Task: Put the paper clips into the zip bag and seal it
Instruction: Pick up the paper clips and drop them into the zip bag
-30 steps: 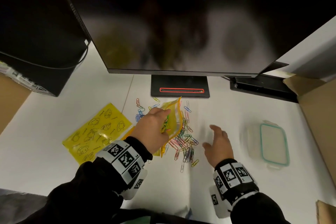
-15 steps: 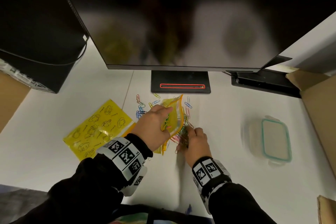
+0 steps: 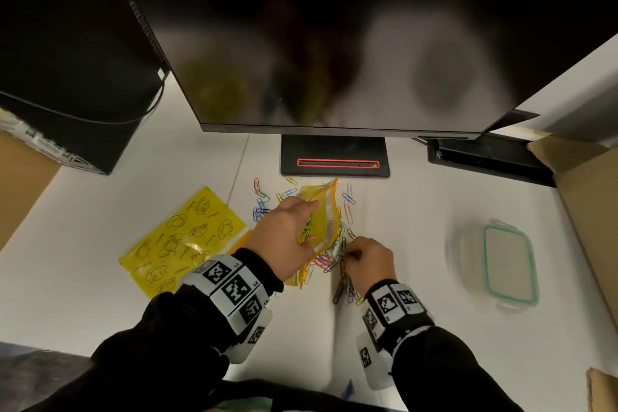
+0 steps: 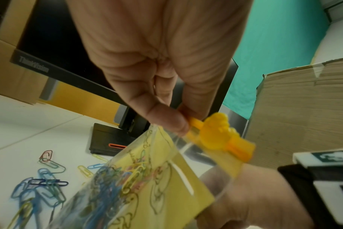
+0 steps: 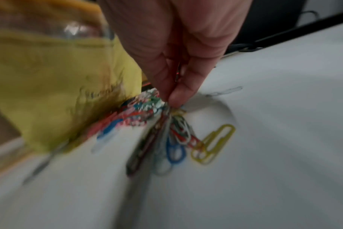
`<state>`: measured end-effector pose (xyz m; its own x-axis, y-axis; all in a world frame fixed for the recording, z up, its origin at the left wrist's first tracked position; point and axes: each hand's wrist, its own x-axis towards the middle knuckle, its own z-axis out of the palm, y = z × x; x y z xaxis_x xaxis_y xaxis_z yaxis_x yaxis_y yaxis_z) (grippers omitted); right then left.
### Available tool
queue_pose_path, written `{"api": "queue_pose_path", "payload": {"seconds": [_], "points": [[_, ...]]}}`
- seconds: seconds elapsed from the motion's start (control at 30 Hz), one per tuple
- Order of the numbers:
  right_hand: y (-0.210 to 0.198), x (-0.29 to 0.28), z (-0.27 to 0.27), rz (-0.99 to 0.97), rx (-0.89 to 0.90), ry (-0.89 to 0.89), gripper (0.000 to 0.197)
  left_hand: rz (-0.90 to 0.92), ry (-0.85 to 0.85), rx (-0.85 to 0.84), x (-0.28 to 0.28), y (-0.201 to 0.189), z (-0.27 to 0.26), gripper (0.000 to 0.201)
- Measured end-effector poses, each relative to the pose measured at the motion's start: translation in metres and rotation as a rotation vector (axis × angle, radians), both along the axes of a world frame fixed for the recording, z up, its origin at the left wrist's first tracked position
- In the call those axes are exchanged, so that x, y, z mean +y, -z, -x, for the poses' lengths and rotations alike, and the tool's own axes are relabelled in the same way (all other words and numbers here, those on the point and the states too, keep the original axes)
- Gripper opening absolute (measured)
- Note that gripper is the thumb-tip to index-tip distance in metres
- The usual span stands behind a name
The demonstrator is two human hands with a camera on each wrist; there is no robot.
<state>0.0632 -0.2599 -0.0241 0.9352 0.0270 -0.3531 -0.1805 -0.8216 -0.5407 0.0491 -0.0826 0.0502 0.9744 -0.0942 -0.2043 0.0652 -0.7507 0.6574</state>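
Observation:
A yellow zip bag [image 3: 321, 221] with cartoon prints and an orange slider [image 4: 219, 133] stands tilted above the white desk. My left hand [image 3: 284, 234] pinches its top edge by the slider [image 4: 178, 120], and several coloured clips show inside it [image 4: 116, 182]. Loose coloured paper clips [image 3: 264, 207] lie scattered round and under the bag. To the bag's right, my right hand [image 3: 368, 261] pinches a bunch of clips [image 5: 166, 136] at the pile's edge, a chain of them trailing on the desk [image 3: 344, 288].
A black monitor [image 3: 334, 43] on its stand base [image 3: 334, 160] overhangs the far side. A second yellow printed bag [image 3: 184, 241] lies flat at the left. A lidded clear container with a teal rim [image 3: 505, 264] sits at the right. Cardboard boxes [image 3: 588, 197] flank the desk.
My right hand came in from the open desk to the clip pile beside the bag and closed its fingertips on a bunch of clips. The left hand kept holding the bag.

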Motion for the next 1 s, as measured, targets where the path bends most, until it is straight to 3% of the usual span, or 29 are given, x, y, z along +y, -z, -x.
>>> {"api": "queue_pose_path", "payload": {"seconds": [0.17,0.3,0.4,0.53,0.6,0.67,0.77,0.83,1.0], "points": [[-0.048,-0.009,-0.001,-0.518,0.048,0.345,0.032,0.000,0.024,-0.008,-0.001,0.000,-0.001,0.063],[-0.094,0.017,-0.009,-0.685,-0.051,0.198,0.027,0.018,0.027,-0.031,-0.005,0.000,-0.002,0.059],[-0.099,0.038,-0.010,-0.494,-0.042,0.021,0.023,0.040,0.027,-0.054,-0.006,-0.001,-0.002,0.055],[-0.087,0.021,-0.007,-0.372,-0.154,0.105,0.024,0.016,0.020,-0.052,0.000,-0.003,-0.003,0.059],[-0.067,0.001,0.000,-0.165,-0.082,0.092,0.039,-0.004,0.026,-0.020,0.002,-0.004,-0.003,0.063],[-0.042,-0.013,0.014,0.065,0.143,0.021,0.071,-0.002,0.027,-0.006,0.003,-0.005,-0.004,0.064],[-0.018,-0.015,0.036,0.217,0.305,-0.026,0.096,0.005,0.023,-0.001,0.003,-0.005,-0.004,0.065],[-0.011,-0.008,0.041,0.215,0.281,-0.024,0.090,0.005,0.026,0.002,0.002,-0.005,-0.003,0.065],[-0.005,0.012,0.035,0.213,0.159,-0.068,0.046,0.003,0.035,0.007,0.001,-0.006,-0.002,0.064]]}}
